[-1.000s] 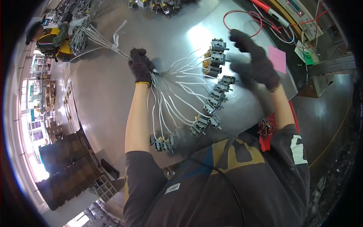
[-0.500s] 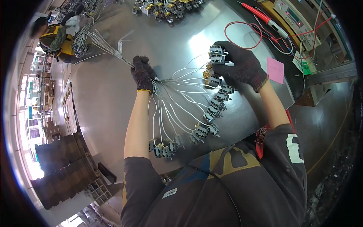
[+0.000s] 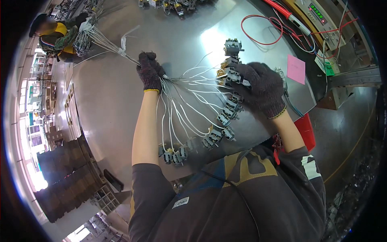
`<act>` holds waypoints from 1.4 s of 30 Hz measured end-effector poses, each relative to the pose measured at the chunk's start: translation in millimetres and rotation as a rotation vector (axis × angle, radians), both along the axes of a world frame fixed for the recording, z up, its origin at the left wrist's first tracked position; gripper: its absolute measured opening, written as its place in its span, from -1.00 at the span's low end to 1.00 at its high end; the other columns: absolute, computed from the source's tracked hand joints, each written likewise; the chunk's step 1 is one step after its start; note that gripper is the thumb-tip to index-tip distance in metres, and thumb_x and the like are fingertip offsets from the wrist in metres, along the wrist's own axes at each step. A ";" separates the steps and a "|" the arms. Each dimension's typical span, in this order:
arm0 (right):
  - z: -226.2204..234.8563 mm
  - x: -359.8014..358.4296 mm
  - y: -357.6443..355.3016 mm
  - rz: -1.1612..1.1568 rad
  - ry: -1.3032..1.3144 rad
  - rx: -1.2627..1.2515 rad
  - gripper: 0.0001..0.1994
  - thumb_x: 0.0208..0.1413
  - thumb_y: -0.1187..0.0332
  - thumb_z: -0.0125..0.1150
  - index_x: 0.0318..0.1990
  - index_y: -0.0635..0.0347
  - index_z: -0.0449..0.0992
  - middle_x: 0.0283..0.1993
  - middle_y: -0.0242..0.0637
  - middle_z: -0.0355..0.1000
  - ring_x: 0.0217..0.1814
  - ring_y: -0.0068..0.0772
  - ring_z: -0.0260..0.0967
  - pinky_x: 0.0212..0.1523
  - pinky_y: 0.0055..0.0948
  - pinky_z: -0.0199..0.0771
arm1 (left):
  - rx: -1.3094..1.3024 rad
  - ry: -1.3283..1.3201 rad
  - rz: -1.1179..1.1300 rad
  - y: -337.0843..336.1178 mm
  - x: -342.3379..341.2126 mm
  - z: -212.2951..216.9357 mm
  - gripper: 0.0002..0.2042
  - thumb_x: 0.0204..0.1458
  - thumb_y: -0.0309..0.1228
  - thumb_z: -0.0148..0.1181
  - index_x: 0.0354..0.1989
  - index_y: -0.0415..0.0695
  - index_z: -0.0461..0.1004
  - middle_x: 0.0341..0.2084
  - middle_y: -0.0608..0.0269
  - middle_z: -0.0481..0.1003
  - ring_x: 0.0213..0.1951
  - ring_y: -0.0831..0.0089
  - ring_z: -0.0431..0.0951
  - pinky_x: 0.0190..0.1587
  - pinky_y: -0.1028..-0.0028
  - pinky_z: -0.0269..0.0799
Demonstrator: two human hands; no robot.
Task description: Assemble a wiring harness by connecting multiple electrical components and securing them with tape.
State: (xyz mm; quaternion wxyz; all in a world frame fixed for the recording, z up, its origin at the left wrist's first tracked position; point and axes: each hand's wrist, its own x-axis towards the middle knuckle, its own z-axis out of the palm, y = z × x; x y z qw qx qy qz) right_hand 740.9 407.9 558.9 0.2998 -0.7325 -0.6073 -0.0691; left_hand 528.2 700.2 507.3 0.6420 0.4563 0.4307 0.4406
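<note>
My left hand [image 3: 150, 71], in a dark knit glove, is closed around a bundle of thin white wires [image 3: 176, 80]. From there the wires fan out over the metal table to a curved row of small grey electrical blocks [image 3: 229, 109] with brass-coloured parts. My right hand [image 3: 260, 86], also gloved, has its fingers closed at a grey block [image 3: 232, 76] in the upper part of this row. Just beyond it, the row's far-end block [image 3: 232, 47] sits untouched. Behind my left hand the bundle runs on, with a pale tie [image 3: 122, 43] around it.
A bench meter [image 3: 316, 14] with a lit green display stands at the far right, beside a red probe [image 3: 282, 10] and its red lead [image 3: 262, 16]. A pink paper [image 3: 296, 69] lies near the table's right edge. More blocks [image 3: 173, 6] lie at the far edge. A co-worker [image 3: 56, 36] is far left.
My right hand has left the far-end block and come nearer along the row to another block. The meter's display now shows green digits instead of red lights. My left hand keeps its grip.
</note>
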 end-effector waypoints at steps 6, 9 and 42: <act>-15.4 -20.1 -10.4 0.034 0.402 -0.054 -0.53 0.04 0.06 0.47 0.02 0.04 0.47 -0.15 -0.12 0.59 -0.17 0.01 0.61 -0.28 -0.11 0.60 | 0.006 0.001 -0.014 3.6 0.7 -3.1 -0.58 0.32 0.05 0.08 -0.38 -0.06 0.49 -0.77 0.55 0.11 -0.75 0.63 0.07 -0.69 0.51 0.03; -23.2 -33.4 -15.8 0.077 0.678 -0.268 -0.52 0.10 0.15 0.43 0.07 0.05 0.34 -0.18 -0.08 0.57 -0.15 0.05 0.61 -0.22 -0.14 0.57 | -0.006 0.010 -0.012 3.7 0.8 -1.6 -0.59 0.32 0.03 0.10 -0.38 -0.07 0.49 -0.77 0.55 0.11 -0.75 0.64 0.07 -0.69 0.51 0.02; -53.9 -7.4 -32.5 0.178 0.696 -0.354 -0.54 0.19 0.06 0.33 0.18 0.05 0.56 -0.32 -0.19 0.59 -0.35 -0.22 0.55 -0.22 -0.27 0.54 | 0.010 0.054 -0.079 7.3 8.4 -7.4 -0.57 0.31 0.08 0.08 -0.38 -0.04 0.50 -0.76 0.53 0.13 -0.75 0.62 0.08 -0.70 0.49 0.01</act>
